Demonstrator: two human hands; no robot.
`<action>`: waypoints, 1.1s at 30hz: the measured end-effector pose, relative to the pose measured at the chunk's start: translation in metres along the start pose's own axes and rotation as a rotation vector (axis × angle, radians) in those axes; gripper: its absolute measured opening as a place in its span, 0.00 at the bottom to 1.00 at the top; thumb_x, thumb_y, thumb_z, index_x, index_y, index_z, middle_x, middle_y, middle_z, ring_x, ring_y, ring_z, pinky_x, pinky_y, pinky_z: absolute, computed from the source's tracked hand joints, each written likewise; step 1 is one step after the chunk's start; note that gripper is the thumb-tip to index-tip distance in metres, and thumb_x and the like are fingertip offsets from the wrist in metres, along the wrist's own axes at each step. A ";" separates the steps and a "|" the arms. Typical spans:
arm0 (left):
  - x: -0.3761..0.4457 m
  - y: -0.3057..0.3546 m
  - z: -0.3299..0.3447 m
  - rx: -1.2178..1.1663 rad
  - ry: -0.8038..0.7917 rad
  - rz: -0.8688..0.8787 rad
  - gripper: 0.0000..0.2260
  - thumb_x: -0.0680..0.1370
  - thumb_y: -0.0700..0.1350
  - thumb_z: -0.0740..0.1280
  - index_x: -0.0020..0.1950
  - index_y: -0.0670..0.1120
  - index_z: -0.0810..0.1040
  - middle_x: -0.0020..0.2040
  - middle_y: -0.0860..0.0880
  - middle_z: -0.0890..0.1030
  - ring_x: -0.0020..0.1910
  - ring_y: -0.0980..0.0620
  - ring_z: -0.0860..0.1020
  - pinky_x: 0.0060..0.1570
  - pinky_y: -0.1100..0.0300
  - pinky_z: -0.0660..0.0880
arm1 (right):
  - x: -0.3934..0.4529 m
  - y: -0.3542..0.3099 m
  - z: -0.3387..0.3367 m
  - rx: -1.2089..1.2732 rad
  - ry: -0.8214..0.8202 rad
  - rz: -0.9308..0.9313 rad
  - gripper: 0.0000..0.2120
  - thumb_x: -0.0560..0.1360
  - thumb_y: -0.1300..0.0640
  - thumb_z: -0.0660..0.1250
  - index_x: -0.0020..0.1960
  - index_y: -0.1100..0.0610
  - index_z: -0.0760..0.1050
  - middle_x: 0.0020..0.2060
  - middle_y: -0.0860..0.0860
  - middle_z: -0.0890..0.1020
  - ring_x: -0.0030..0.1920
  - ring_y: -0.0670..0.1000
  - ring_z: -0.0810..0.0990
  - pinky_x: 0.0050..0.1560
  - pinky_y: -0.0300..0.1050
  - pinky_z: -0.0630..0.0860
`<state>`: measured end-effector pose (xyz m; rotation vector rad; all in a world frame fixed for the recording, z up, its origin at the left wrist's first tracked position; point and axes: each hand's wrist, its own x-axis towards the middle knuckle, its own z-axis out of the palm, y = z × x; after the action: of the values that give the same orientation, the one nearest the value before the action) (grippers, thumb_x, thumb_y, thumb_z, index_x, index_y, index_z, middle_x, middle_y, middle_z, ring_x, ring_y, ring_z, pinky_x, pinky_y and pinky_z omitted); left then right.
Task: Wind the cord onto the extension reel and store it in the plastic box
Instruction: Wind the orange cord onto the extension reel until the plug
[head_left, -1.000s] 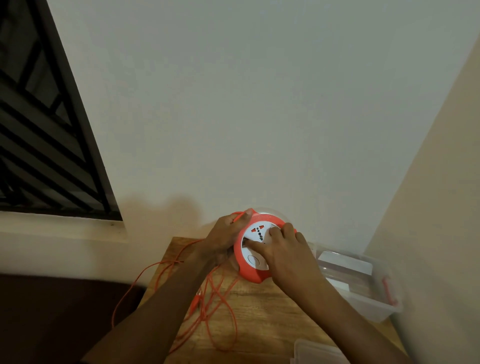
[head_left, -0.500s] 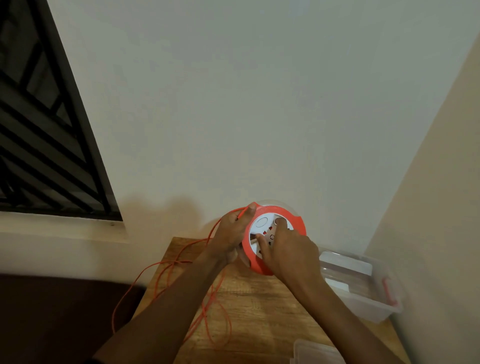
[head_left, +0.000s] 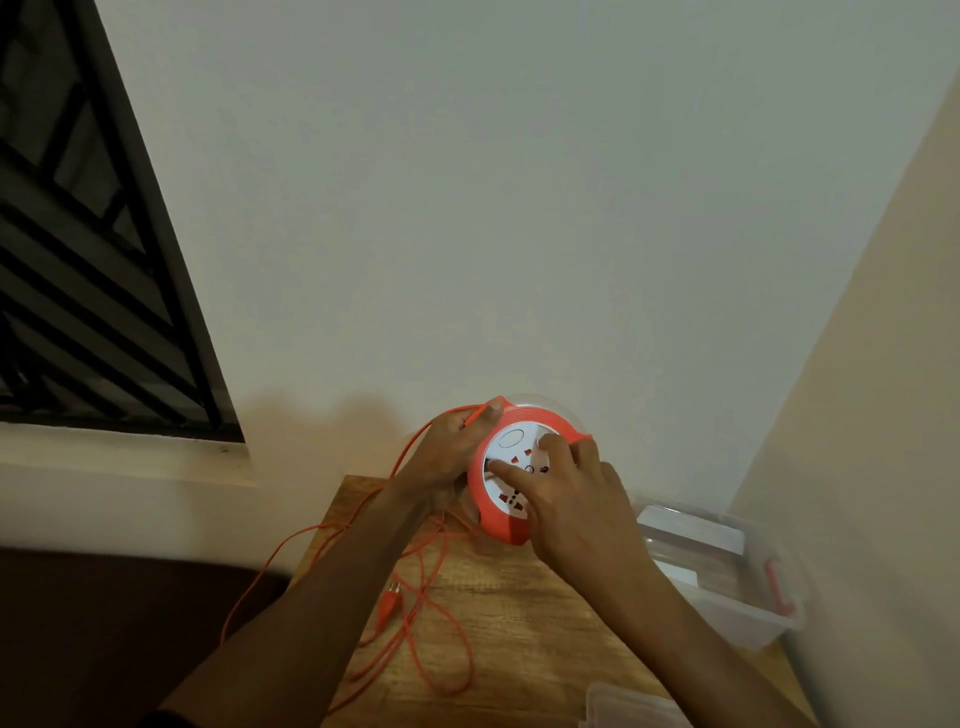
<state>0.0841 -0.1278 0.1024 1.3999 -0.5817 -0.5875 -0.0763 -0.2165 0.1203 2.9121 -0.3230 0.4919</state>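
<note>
The round orange extension reel (head_left: 498, 512) with a white socket face is held tilted above the wooden table (head_left: 524, 613). My left hand (head_left: 449, 457) grips its left rim and pinches the orange cord (head_left: 415, 582) where it enters the reel. My right hand (head_left: 566, 499) lies over the white face, fingers pressed into it. Loose loops of cord trail over the table and off its left edge, and the orange plug (head_left: 387, 608) lies on the wood. The clear plastic box (head_left: 727, 577) with a red latch stands open at the right.
A clear plastic lid (head_left: 628, 706) lies at the table's near right edge. Walls close the table in behind and on the right. A barred window (head_left: 88, 249) is at the left, with a dark surface (head_left: 104, 634) below it.
The reel's white face has turned under my right hand and the reel has risen slightly. The cord loops on the table have shifted and the plug has moved nearer to the reel.
</note>
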 end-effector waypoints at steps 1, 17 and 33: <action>0.000 0.000 0.000 -0.004 0.003 -0.003 0.15 0.83 0.58 0.66 0.48 0.51 0.88 0.49 0.41 0.90 0.42 0.46 0.89 0.39 0.55 0.86 | 0.000 -0.002 0.001 -0.023 -0.001 0.010 0.32 0.69 0.53 0.75 0.70 0.41 0.69 0.64 0.62 0.74 0.61 0.65 0.72 0.53 0.59 0.77; 0.007 -0.008 0.002 0.064 -0.013 0.001 0.19 0.78 0.63 0.69 0.53 0.49 0.88 0.50 0.42 0.90 0.49 0.38 0.89 0.52 0.42 0.86 | 0.010 0.011 0.013 -0.048 0.008 -0.010 0.33 0.73 0.44 0.68 0.74 0.46 0.60 0.52 0.60 0.83 0.53 0.64 0.78 0.51 0.57 0.77; 0.007 -0.006 0.009 0.016 0.054 -0.001 0.14 0.81 0.60 0.67 0.47 0.54 0.88 0.47 0.46 0.90 0.42 0.46 0.90 0.37 0.57 0.85 | 0.006 0.007 0.004 0.174 0.099 0.208 0.22 0.72 0.49 0.69 0.63 0.55 0.74 0.44 0.54 0.85 0.41 0.55 0.83 0.35 0.48 0.79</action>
<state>0.0829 -0.1390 0.0974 1.4275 -0.5434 -0.5452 -0.0713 -0.2250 0.1190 3.0222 -0.6011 0.7277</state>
